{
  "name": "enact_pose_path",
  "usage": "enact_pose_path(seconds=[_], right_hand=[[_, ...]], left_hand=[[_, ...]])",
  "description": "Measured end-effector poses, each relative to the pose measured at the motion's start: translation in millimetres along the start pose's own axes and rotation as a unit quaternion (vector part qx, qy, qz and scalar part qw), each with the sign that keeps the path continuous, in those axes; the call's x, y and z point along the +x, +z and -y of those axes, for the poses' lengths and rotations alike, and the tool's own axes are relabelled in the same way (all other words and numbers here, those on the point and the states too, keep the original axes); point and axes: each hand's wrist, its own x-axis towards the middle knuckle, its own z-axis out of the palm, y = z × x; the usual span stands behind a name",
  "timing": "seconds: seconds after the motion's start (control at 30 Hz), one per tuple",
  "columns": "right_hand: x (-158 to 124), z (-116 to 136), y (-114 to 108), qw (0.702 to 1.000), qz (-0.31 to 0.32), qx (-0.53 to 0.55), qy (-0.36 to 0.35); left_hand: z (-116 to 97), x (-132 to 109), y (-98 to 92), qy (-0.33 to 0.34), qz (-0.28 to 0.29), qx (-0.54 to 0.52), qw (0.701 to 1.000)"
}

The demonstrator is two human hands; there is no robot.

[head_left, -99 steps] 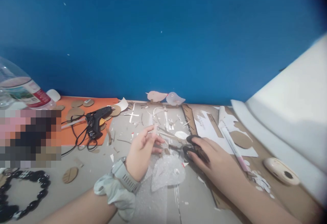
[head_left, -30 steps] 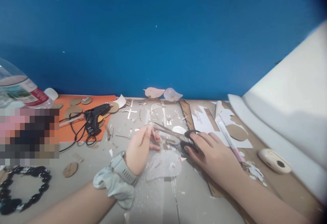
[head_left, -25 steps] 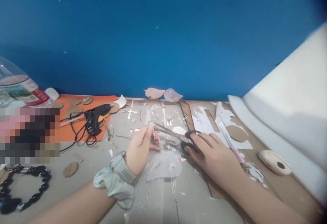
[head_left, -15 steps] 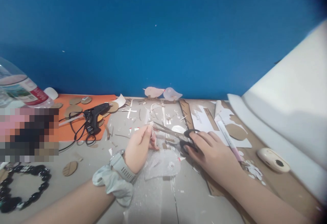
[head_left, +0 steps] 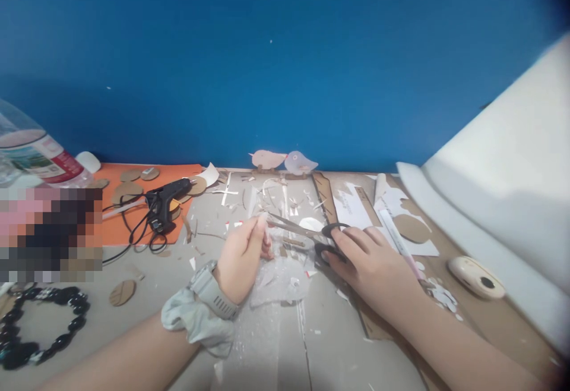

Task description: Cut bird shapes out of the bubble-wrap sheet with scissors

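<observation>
My right hand (head_left: 363, 260) grips the black handles of a pair of scissors (head_left: 307, 233), whose blades point left toward my left fingertips. My left hand (head_left: 244, 254), with a grey watch and a pale scrunchie on the wrist, pinches a small pale scrap at the blade tips. A translucent bubble-wrap cutout (head_left: 280, 278) lies on the table just below both hands. The scissor blades look nearly closed on the scrap.
A black glue gun (head_left: 164, 201) with its cord lies on an orange sheet (head_left: 118, 227) at left, beside cardboard discs. Two paper birds (head_left: 282, 160) stand at the blue wall. A pink pen (head_left: 398, 242), a cream tape dispenser (head_left: 476, 277), a bead bracelet (head_left: 40, 325) and a bottle (head_left: 31, 156) surround me.
My hands and the scissors have stayed almost in place, and the blades have closed slightly at my left fingertips. The bubble-wrap cutout has lifted and crumpled a little.
</observation>
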Motion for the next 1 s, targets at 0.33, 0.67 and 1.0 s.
enact_pose_path(seconds=[0.33, 0.67, 1.0], right_hand=[[1.1, 3.6, 2.2, 1.000, -0.014, 0.023, 0.001], [0.4, 1.7, 3.5, 0.998, -0.030, 0.055, -0.003], [-1.1, 1.1, 4.4, 0.999, -0.040, 0.028, -0.007]], left_hand=[[2.1, 4.8, -4.0, -0.023, 0.017, -0.021, 0.999], [1.8, 4.9, -4.6, -0.023, 0.029, -0.007, 0.999], [2.6, 3.9, -4.4, -0.020, 0.033, 0.006, 0.999]])
